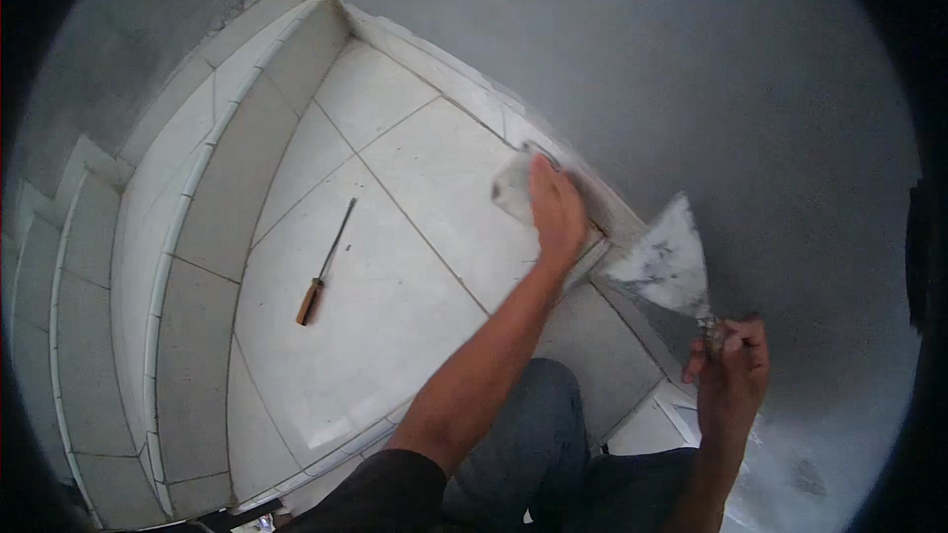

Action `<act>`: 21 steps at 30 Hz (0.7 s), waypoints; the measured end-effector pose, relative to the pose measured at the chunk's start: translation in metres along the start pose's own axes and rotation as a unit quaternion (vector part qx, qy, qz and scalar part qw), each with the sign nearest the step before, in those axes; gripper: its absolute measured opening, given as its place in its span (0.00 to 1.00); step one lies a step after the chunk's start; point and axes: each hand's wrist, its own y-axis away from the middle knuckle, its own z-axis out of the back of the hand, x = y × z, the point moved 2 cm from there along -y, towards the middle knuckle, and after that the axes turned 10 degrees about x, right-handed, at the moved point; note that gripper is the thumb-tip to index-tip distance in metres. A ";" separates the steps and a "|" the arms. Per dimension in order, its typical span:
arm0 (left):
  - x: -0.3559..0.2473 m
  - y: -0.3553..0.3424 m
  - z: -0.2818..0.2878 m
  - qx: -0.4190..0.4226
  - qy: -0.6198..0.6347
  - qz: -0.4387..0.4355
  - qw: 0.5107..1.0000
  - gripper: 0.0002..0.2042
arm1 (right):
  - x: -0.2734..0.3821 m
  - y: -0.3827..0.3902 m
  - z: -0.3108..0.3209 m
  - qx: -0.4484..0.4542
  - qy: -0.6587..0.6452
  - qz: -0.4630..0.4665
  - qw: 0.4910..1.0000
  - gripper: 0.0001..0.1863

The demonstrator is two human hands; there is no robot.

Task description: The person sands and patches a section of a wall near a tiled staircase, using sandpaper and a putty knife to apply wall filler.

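The left hand (560,212) and right hand (733,355) are well apart; the left stretches over one pale thing (511,188) on the tiles (395,336) (too blurry to tell if gripped); the right holds one scraper (671,262), blade up; one screwdriver (313,294) lies left.

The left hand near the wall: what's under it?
A pale, blurred thing pokes out beside the left hand, over the white tiles. The hand hides the rest, so its full shape and whatever lies beneath cannot be seen.
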 end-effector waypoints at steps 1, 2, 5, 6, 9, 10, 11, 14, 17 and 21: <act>0.002 0.002 0.002 0.035 0.017 0.037 0.999 0.28 | 0.002 0.000 0.001 0.009 -0.021 0.023 0.999 0.12; 0.002 0.002 0.005 0.011 0.019 -0.003 1.000 0.28 | 0.002 -0.001 0.002 0.016 -0.012 0.012 1.000 0.12; 0.004 0.000 0.017 -0.004 -0.031 -0.079 0.996 0.23 | -0.001 -0.003 -0.001 0.008 -0.018 0.003 1.000 0.12; 0.007 0.002 0.019 -0.001 -0.045 -0.047 0.998 0.23 | -0.003 -0.003 -0.004 -0.005 -0.063 0.006 0.998 0.12; 0.010 -0.004 0.025 0.051 -0.114 -0.020 0.992 0.23 | -0.007 -0.002 -0.019 -0.006 -0.132 0.019 0.991 0.13; 0.009 -0.002 0.026 0.045 -0.142 -0.059 0.987 0.24 | -0.009 -0.002 -0.024 -0.003 -0.161 0.033 0.986 0.15; 0.008 -0.001 0.025 0.070 -0.192 -0.072 0.976 0.25 | -0.011 -0.002 -0.028 0.004 -0.149 0.023 0.989 0.15; 0.011 -0.007 0.028 0.091 -0.208 -0.022 0.974 0.28 | -0.017 -0.002 -0.038 0.055 -0.134 -0.015 0.989 0.20; 0.013 -0.008 0.030 0.038 -0.267 -0.111 0.956 0.30 | -0.022 -0.002 -0.039 0.104 -0.127 -0.058 0.985 0.30; 0.032 -0.009 0.025 0.123 -0.382 -0.072 0.913 0.32 | -0.023 -0.003 -0.033 0.132 -0.092 -0.044 0.986 0.30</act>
